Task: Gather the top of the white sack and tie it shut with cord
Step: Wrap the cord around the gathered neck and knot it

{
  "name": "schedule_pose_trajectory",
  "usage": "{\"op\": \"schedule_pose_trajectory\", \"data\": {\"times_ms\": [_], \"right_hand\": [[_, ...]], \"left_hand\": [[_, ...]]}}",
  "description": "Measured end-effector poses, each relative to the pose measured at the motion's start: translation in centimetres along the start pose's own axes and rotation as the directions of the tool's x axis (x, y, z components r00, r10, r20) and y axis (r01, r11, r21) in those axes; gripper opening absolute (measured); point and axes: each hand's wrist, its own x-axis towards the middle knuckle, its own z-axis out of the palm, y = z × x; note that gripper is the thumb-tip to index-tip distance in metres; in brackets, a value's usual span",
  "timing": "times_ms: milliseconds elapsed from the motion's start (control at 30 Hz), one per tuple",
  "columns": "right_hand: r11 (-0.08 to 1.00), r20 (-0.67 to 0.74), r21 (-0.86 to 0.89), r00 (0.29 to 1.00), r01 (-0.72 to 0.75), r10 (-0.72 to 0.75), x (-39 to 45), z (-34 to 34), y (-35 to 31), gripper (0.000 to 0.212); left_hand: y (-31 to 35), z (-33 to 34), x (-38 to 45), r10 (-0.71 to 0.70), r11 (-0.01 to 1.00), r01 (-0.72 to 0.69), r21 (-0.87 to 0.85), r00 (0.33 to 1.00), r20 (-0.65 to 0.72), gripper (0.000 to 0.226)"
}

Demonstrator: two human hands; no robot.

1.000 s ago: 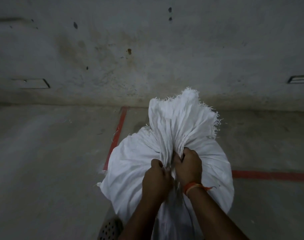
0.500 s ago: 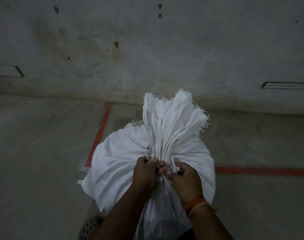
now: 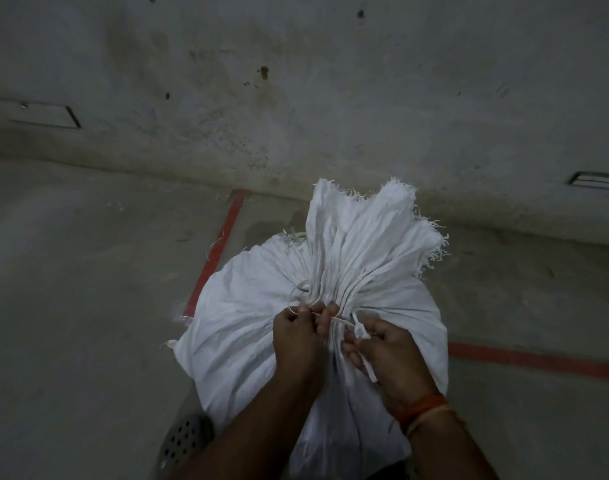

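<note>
A full white woven sack (image 3: pixel 237 327) stands on the concrete floor in front of me. Its top (image 3: pixel 362 233) is bunched into pleats and fans out above a narrow neck, with frayed edges. A thin white cord (image 3: pixel 298 289) loops around the left of the neck. My left hand (image 3: pixel 298 341) pinches the cord at the neck's left side. My right hand (image 3: pixel 388 351) holds the other flat white cord end (image 3: pixel 360 332) just right of the neck. An orange thread band sits on my right wrist.
A stained concrete wall (image 3: pixel 296 98) rises right behind the sack. Red painted lines (image 3: pixel 220 244) run on the floor to the left and right of the sack. A perforated round drain cover (image 3: pixel 183 441) lies at the sack's lower left.
Both hands let go of the bunched fabric and dropped slightly below the neck. They now hold the two cord ends, and a cord loop shows at the neck's left.
</note>
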Motion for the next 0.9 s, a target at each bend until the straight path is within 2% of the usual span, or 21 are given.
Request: {"op": "schedule_pose_trajectory", "data": {"times_ms": [100, 167, 333, 533, 633, 767, 900], "right_hand": [[1.000, 0.012, -0.002, 1.000, 0.010, -0.010, -0.1, 0.2, -0.2, 0.048], [1.000, 0.019, 0.007, 1.000, 0.008, -0.008, -0.2, 0.1, -0.5, 0.051], [0.999, 0.001, 0.027, 1.000, -0.023, 0.023, 0.1, 0.1, -0.4, 0.036], [0.999, 0.002, 0.037, 1.000, -0.022, 0.022, 0.3, 0.2, -0.4, 0.037], [0.999, 0.007, 0.038, 1.000, -0.019, 0.019, 0.2, 0.2, -0.5, 0.042], [1.000, 0.002, 0.013, 1.000, 0.009, -0.009, 0.2, 0.0, -0.6, 0.042], [0.999, 0.014, -0.013, 0.999, 0.034, -0.034, 0.4, -0.2, -0.4, 0.036]], "left_hand": [[0.0, 0.1, 0.1, 0.018, 1.000, -0.018, -0.013, 1.000, -0.006, 0.036], [-0.1, 0.1, 0.2, 0.027, 0.999, -0.028, -0.043, 1.000, -0.015, 0.035], [-0.5, 0.1, 0.1, 0.072, 0.996, -0.071, -0.056, 0.997, 0.008, 0.036], [-0.7, 0.3, -0.4, 0.088, 0.995, -0.087, -0.053, 0.996, 0.022, 0.033], [-0.5, 0.4, -0.8, 0.106, 0.994, -0.107, 0.013, 0.993, 0.045, 0.030], [-0.1, 0.3, -1.5, 0.188, 0.953, -0.208, 0.220, 0.976, 0.107, 0.020], [0.3, 0.1, -1.5, 0.203, 0.934, -0.245, 0.262, 0.963, 0.176, 0.015]]}}
